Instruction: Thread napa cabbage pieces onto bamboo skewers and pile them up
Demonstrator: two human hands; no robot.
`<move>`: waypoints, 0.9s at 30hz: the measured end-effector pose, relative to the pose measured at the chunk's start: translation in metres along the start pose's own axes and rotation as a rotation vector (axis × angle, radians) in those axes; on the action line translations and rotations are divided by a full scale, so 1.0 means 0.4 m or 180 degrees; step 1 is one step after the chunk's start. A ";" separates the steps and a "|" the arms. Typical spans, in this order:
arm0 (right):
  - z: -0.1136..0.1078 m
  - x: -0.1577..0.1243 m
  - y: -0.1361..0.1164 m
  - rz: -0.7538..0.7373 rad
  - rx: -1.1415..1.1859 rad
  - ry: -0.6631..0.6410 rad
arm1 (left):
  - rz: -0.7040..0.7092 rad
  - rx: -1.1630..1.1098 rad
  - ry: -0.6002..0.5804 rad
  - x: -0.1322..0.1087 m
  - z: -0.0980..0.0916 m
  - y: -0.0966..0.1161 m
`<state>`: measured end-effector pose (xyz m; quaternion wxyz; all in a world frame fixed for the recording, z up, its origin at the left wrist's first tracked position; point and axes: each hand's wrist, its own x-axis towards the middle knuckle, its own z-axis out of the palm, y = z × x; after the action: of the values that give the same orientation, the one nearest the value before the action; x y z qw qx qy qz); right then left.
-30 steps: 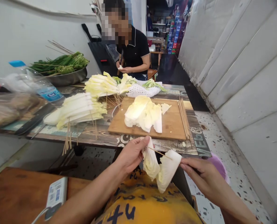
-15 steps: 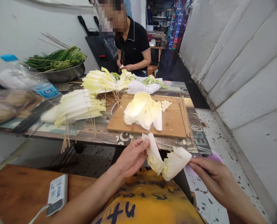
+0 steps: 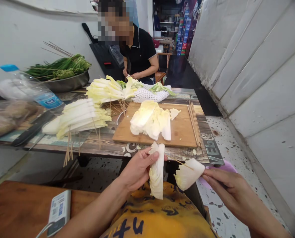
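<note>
My left hand (image 3: 137,170) pinches a pale cabbage piece (image 3: 156,170) that hangs down over my lap. My right hand (image 3: 224,188) grips a thin bamboo skewer (image 3: 180,162) with a second cabbage piece (image 3: 189,173) threaded on it, its point aimed at the left piece. A gap separates the two pieces. Beyond them a wooden cutting board (image 3: 182,130) carries a pile of cut cabbage (image 3: 151,119), with loose skewers (image 3: 194,122) along its right side.
Skewered cabbage bundles (image 3: 80,115) lie on the table (image 3: 107,148) at left, beside a water bottle (image 3: 30,91) and a metal bowl of greens (image 3: 63,74). A person in black (image 3: 139,53) works at the far end. A power bank (image 3: 58,208) rests on the wooden surface near me.
The two cabbage pieces, touching before, have come apart. My left hand's piece now hangs straight down, and my right hand has drawn its skewered piece slightly right.
</note>
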<state>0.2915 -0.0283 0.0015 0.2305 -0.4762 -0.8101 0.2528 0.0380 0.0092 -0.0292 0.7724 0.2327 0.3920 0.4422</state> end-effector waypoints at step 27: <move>-0.018 0.001 -0.012 0.0014 -0.0115 -0.0103 | -0.0057 -0.0135 0.0065 0.008 -0.002 0.012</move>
<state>0.2926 -0.0287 0.0100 0.2082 -0.4779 -0.8170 0.2463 0.0358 0.0144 -0.0275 0.7770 0.2082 0.3925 0.4459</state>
